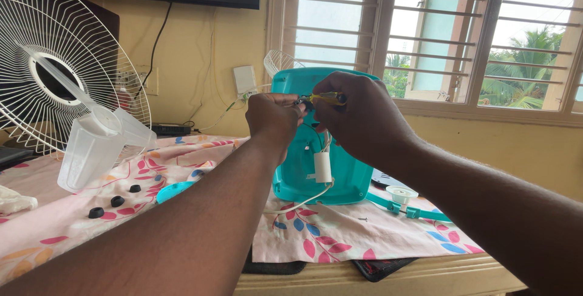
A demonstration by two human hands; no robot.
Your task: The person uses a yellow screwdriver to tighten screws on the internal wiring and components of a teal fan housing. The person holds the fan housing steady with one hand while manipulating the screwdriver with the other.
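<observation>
A teal plastic fan housing stands upright on the flowered cloth, its open inner side toward me. A white cylinder part hangs inside it on wires, and a white cord curls out below. My right hand grips a yellow-handled screwdriver held level at the housing's top edge. My left hand is closed right at the screwdriver's tip, pinching something small that its fingers hide.
A white fan guard with translucent blades leans at the left. Three black rubber feet lie on the cloth. A teal ring piece with a white knob lies right of the housing. Barred window behind.
</observation>
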